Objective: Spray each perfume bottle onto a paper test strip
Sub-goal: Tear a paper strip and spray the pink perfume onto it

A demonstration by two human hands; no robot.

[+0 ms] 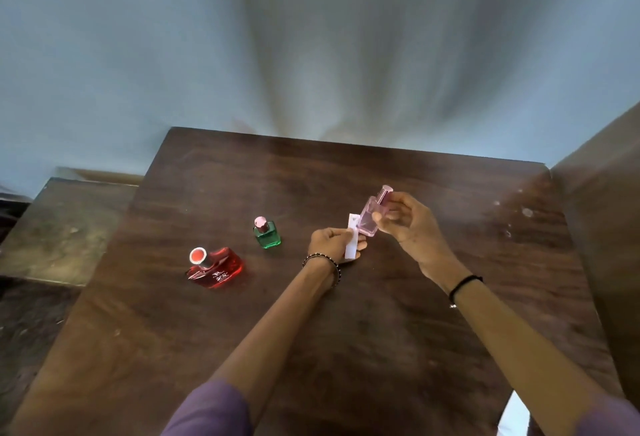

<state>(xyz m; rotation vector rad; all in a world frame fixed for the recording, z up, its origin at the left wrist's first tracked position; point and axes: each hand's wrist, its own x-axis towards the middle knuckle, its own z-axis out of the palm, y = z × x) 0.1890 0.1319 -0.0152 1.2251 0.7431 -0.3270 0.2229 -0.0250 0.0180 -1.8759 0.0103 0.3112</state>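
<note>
Pale blue-grey wall (pixel 138 55) fills the upper half, streaked by blur. Below it a dark wooden table (pixel 346 331) takes up most of the view, its top scuffed with pale marks near the far right corner. A lower, worn side surface (pixel 69 228) sits against its left edge, and a brown panel (pixel 606 210) rises along its right.

Both forearms reach in from the bottom edge, each out of a purple sleeve (pixel 211 411). The right hand (pixel 412 221) is raised above the table, fingers curled round a pink perfume bottle (pixel 370 219) that tilts with its cap up and to the right. The left hand (pixel 329 243) pinches a white paper test strip (pixel 351 245) between thumb and fingers; the strip stands upright, its upper part just beside the base of the pink bottle and partly behind it.

Left of the hands, a red bottle (pixel 218 267) with a silver-rimmed cap stands well apart. A small green bottle (pixel 267 235) with a pink cap stands upright between the red bottle and the left hand.

A beaded bracelet (pixel 322 259) circles the left wrist, a black band (pixel 464 285) the right.
</note>
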